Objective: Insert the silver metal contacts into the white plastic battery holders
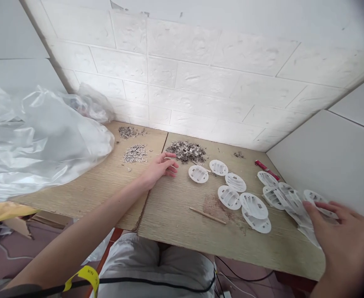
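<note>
We see the scene under bright, even daylight-like light that seems to fall from above and slightly left. The white brick wall (200, 78) is close to washed out, its relief barely showing. The clear plastic bag (35, 136) carries soft glare across its folds. Shadows on the wooden table (175, 215) are faint and short. Our right hand (343, 244) is blurred and stretched near the frame's lower corner, where the picture bends and darkens. Our left hand (158, 167) is sharper. The metal clips pile (186, 151) stays grainy, its pieces too small to resolve.
</note>
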